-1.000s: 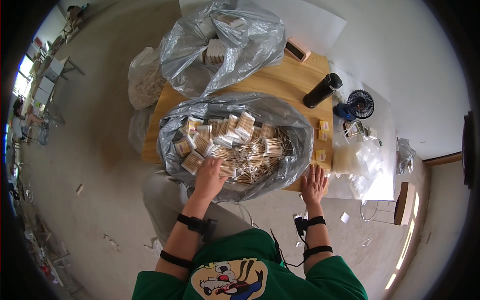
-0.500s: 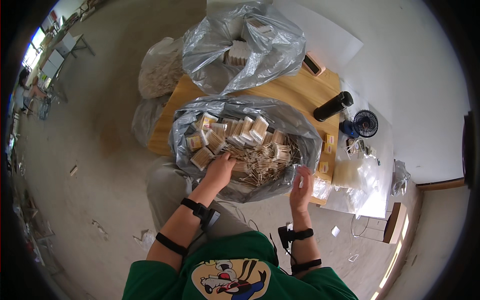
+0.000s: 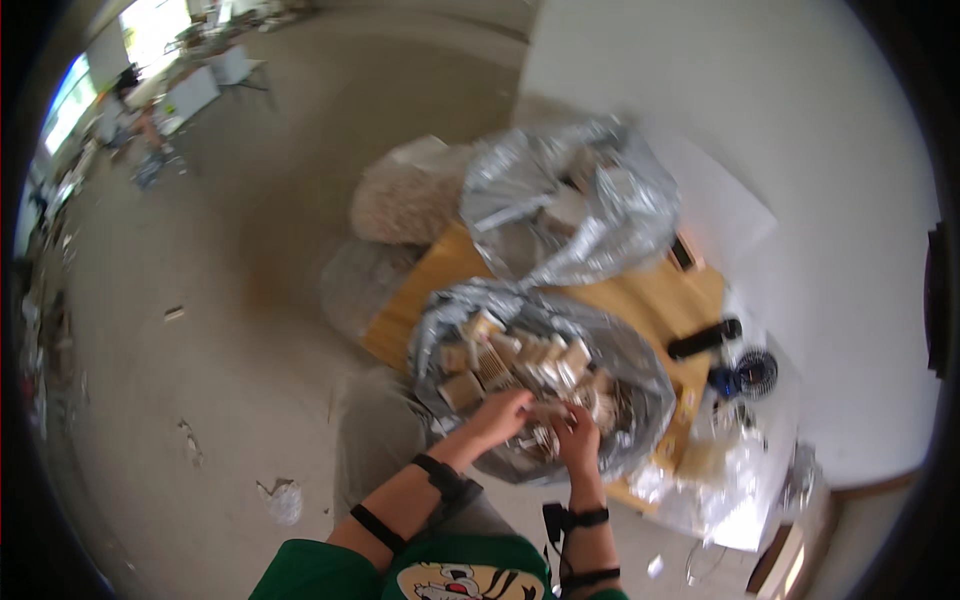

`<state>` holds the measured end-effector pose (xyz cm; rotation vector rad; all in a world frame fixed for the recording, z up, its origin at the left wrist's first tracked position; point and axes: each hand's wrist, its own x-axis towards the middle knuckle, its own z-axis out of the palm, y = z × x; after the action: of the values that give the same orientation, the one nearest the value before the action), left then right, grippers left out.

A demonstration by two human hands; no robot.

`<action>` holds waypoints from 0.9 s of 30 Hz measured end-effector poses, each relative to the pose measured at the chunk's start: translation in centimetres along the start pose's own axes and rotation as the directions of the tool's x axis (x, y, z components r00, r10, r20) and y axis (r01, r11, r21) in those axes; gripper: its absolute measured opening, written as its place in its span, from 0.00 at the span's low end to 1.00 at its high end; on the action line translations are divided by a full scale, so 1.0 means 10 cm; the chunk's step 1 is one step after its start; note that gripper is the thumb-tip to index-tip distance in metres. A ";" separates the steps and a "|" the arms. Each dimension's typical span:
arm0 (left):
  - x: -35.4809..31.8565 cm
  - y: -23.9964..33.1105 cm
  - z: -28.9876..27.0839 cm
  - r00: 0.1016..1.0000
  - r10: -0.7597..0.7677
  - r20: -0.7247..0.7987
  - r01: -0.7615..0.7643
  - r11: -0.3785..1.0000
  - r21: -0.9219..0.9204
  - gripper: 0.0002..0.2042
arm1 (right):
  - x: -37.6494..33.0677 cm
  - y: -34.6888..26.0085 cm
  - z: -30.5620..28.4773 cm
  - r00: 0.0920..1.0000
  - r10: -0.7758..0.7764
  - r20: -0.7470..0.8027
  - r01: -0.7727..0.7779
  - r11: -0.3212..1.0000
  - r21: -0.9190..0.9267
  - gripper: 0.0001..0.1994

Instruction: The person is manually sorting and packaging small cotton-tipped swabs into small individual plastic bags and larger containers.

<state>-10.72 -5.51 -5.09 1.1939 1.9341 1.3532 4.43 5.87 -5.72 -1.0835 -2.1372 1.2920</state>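
Observation:
A grey plastic bag (image 3: 650, 420) stands wide open before me, holding loose wooden-stick cotton swabs (image 3: 540, 440) and several small packs of cotton swabs (image 3: 493, 366). Over its near half my two hands meet. My left hand (image 3: 500, 418) has its fingers closed on one end of a small pale bundle of cotton swabs (image 3: 547, 411), blurred by motion. The fingers of my right hand (image 3: 578, 437) pinch the other end. The packs lie mostly in the far and left part of the bag, the loose swabs nearer and to the right.
The bag rests on a wooden table (image 3: 640, 300). Behind is a second grey bag (image 3: 510, 190) with more packs; a clear sack (image 3: 405, 205) sits left of it. At right are a black flask (image 3: 705, 340), a small fan (image 3: 755, 373) and clear plastic wrapping (image 3: 715, 485).
My right hand has come left from the bag's right rim to meet my left. A small swab bundle now lies between them. The whole view has shifted and blurred.

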 end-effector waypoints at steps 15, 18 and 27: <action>0.09 0.26 0.10 0.989 0.144 -0.037 -0.131 0.961 0.243 0.15 | 0.01 -0.22 -0.30 0.993 0.066 -0.102 0.006 0.814 0.581 0.04; 0.09 0.30 0.14 0.995 -0.010 0.097 0.010 1.000 0.001 0.16 | -0.05 -0.28 -0.27 0.988 0.147 -0.053 -0.083 0.781 0.619 0.04; -0.01 0.43 0.07 0.887 -0.091 0.452 0.266 0.902 -0.341 0.13 | -0.13 -0.32 -0.31 0.982 0.189 -0.020 -0.119 0.694 0.710 0.07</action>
<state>-8.53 -4.77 -1.44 0.9769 1.3448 1.1859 6.08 5.73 -1.38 -0.9495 -1.2683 1.8761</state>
